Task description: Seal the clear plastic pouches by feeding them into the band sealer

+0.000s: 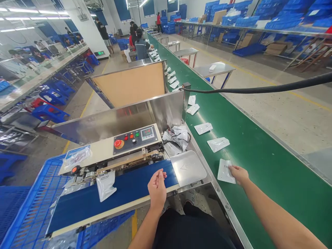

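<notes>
At the near edge of the green conveyor belt (259,166), my right hand (239,174) pinches the side of a white pouch (225,171) between thumb and fingers. The pouch lies flat, or almost flat, on the belt. My left hand (157,185) hovers over the blue belt (129,188) of a band sealing machine (109,155), its fingers curled together with nothing visible in them. Farther left, another white pouch (105,186) hangs from the sealer's band and rests over the blue belt. More pouches (218,144) lie spaced along the green conveyor.
A pile of crumpled pouches (177,138) sits beside the sealer's steel end plate (188,167). Blue baskets (28,207) stand below the machine's left end. A black cable (259,90) crosses above the conveyor. Steel panels (124,117) rise behind the machine. Co-workers (140,45) sit farther along.
</notes>
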The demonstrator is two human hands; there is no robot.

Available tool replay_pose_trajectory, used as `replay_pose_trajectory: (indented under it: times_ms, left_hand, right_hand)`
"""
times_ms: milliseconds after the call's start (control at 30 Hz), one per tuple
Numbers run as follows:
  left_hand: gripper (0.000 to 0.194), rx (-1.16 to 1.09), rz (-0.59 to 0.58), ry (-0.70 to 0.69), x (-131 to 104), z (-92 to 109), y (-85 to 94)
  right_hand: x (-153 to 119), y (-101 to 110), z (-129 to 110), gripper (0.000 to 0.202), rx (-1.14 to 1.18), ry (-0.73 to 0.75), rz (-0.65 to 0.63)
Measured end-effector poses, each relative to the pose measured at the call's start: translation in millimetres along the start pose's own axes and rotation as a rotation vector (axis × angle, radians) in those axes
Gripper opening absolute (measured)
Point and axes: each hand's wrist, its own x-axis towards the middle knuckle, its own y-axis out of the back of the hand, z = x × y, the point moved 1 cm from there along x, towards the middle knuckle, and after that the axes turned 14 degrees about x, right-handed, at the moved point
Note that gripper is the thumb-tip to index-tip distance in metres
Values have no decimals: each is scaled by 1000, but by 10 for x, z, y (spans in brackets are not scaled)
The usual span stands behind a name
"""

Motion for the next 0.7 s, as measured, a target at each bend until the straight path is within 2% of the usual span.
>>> replay_pose_trajectory:
  times_ms: [67,133,267,333,400,467,533,600,700]
  left_hand:
    - [58,19,-7,0,-44,-18,-2]
    - [56,48,-43,-18,-96,-12,-24]
    - [47,108,-170,-178,-162,119,-196]
    - [47,114,-189,-235,-153,208,-332]
    - [53,81,-194,-214,-118,277,-462]
    - [59,29,-245,-156,-80,322,-553]
    - [60,3,-304,-123,-55,352,-583]
    - [60,2,-302,-137,-38,369,-556]
    - [53,35,-205,-157,26,348,-482]
  right_hand:
    - [-84,-21,-92,49,16,-46,-58]
    - [-240,-7,-282,55,44,-21,-115]
    - [-755,44,-926,58,136,294,-191]
    - [-1044,-2,-1276,52,198,411,-308]
    - [-1297,-122,-1566,48,266,444,-494]
    - [-1494,-285,-1760,46,331,423,-670]
    - [-1631,-453,-1852,48,390,365,-765]
    - [-1712,-606,-1856,51,439,277,-779]
    - [-1735,-815,-1759,54,489,110,-726]
